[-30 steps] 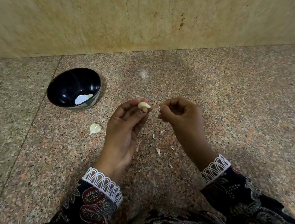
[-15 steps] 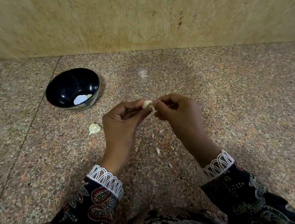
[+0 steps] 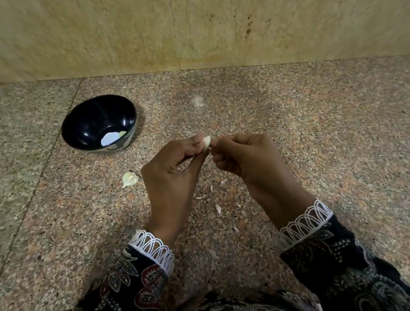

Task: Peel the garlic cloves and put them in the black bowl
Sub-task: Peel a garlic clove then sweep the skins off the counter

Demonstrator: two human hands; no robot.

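Garlic clove (image 3: 206, 141) sits at frame centre, pinched between the left hand (image 3: 172, 169) and the right hand (image 3: 245, 155), whose fingertips grasp its end, likely to pull skin away. Black bowl (image 3: 76, 127) waits upper left; another clove (image 3: 130, 179) lies nearby.

Speckled pink-grey granite floor (image 3: 326, 140), stained beige stone wall (image 3: 284, 11) behind

Your sleeves (image 3: 127, 289): dark paisley, white lace cuffs. Bowl (image 3: 84, 123) glossy black, pale bluish-white patch inside. Clove (image 3: 207, 141) you pinch: cream. Floor (image 3: 326, 140) speckled pink-brown granite; wall (image 3: 105, 25) mottled tan
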